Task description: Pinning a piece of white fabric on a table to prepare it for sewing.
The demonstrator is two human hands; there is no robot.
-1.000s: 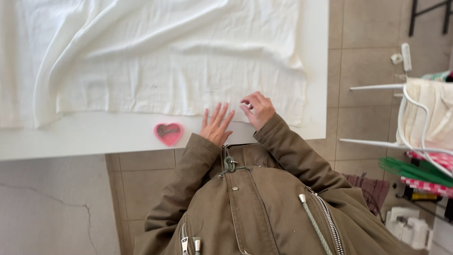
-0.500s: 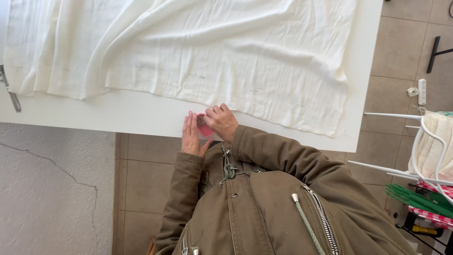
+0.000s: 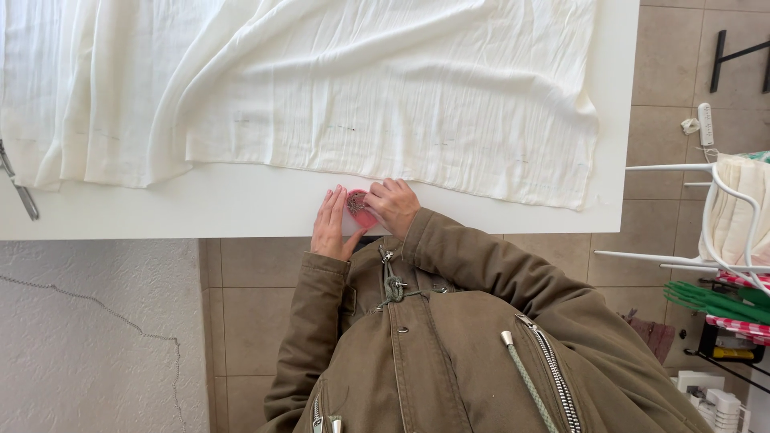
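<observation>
A small pink heart-shaped container (image 3: 358,210) lies on the white table (image 3: 241,210) near its front edge, just below the hem of a large white cloth (image 3: 385,88). My right hand (image 3: 395,206) is curled over the container's right side, fingers gripping it. To the container's left, my left hand (image 3: 330,224) lies flat with fingers straight, touching its edge. Both arms are in olive jacket sleeves. Most of the container is hidden between the hands.
The wrinkled cloth covers most of the table. A metal tool (image 3: 18,188), likely scissors, lies at the table's left edge. A white wire rack (image 3: 706,216) holding cream fabric stands on the tiled floor at right, with green and red-checked items below it.
A second ago both hands rested at the cloth hem, with the pink heart alone to their left. They have since moved onto the heart, the right hand closing over it.
</observation>
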